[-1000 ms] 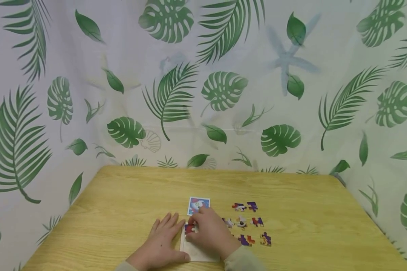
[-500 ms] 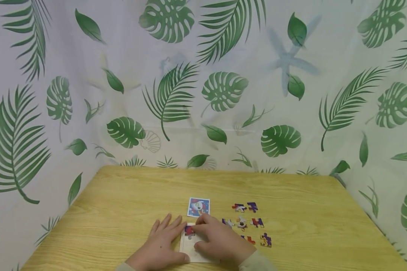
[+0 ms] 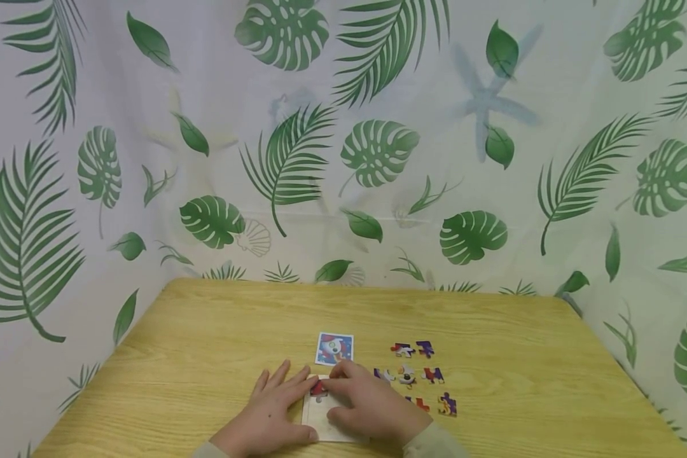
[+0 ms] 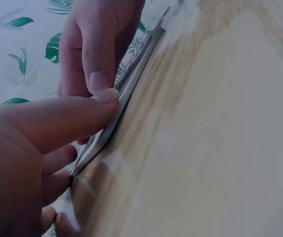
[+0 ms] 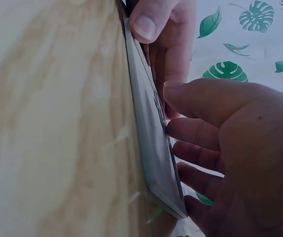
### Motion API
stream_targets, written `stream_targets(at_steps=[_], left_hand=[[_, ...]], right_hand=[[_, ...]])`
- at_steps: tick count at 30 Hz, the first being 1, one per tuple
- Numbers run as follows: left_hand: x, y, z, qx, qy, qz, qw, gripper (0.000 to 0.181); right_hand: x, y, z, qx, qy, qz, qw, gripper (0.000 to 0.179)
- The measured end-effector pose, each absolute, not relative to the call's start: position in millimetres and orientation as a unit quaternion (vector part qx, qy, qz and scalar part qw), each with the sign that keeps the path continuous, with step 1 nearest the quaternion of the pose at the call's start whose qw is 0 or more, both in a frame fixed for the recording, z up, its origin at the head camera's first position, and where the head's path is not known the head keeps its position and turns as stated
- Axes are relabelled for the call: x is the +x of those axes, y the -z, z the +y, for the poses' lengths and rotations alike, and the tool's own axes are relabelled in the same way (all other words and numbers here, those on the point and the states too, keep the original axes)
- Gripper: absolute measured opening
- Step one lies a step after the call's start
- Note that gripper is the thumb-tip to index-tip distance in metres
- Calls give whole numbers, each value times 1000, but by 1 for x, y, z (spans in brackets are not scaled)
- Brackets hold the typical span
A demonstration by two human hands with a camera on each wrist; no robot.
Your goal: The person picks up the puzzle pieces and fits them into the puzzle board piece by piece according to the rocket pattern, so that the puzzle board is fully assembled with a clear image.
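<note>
A pale square puzzle board (image 3: 332, 429) lies near the table's front edge. In its far-left corner sits a red and purple jigsaw piece (image 3: 318, 388). My left hand (image 3: 270, 415) rests along the board's left side with its fingers spread; the left wrist view shows its thumb (image 4: 77, 116) by the board's edge. Over the right part of the board is my right hand (image 3: 374, 402), its index fingertip touching the piece. The right wrist view shows its thumb (image 5: 210, 98) and fingers reaching to the board. It hides the board's right part.
Beyond the board lies a small picture card (image 3: 334, 348) with a white cartoon figure. Several loose jigsaw pieces (image 3: 408, 375) lie in rows to the right, some partly behind my right hand. A leaf-patterned curtain (image 3: 401, 216) hangs behind the wooden table (image 3: 223, 331).
A second ago my right fingers pinched the red and purple piece; since then they have let go, and the hand has shifted slightly right, its index fingertip on the piece. My left hand has barely moved.
</note>
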State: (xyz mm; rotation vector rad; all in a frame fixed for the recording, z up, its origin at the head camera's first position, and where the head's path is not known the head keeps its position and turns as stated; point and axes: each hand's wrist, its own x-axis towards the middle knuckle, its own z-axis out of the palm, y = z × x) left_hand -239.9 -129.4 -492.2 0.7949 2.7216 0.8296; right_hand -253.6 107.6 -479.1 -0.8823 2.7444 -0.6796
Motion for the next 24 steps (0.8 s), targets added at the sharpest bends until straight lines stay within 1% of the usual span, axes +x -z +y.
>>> stream_targets(at_steps=[5, 10, 17, 20, 24], left_hand=[[-241, 492, -130, 268, -277, 918, 97, 89], [-241, 492, -129, 265, -268, 921, 99, 91], [-242, 493, -127, 258, -264, 925, 97, 93], [-242, 494, -127, 256, -264, 925, 97, 93], [-242, 494, -127, 257, -263, 925, 95, 94]], right_hand=[[-256, 483, 107, -298, 239, 921, 80, 53], [-260, 483, 113, -268, 271, 921, 76, 42], [-268, 477, 132, -229, 306, 922, 69, 37], [-273, 477, 143, -216, 315, 923, 55, 35], [-281, 479, 163, -190, 335, 923, 17, 33]])
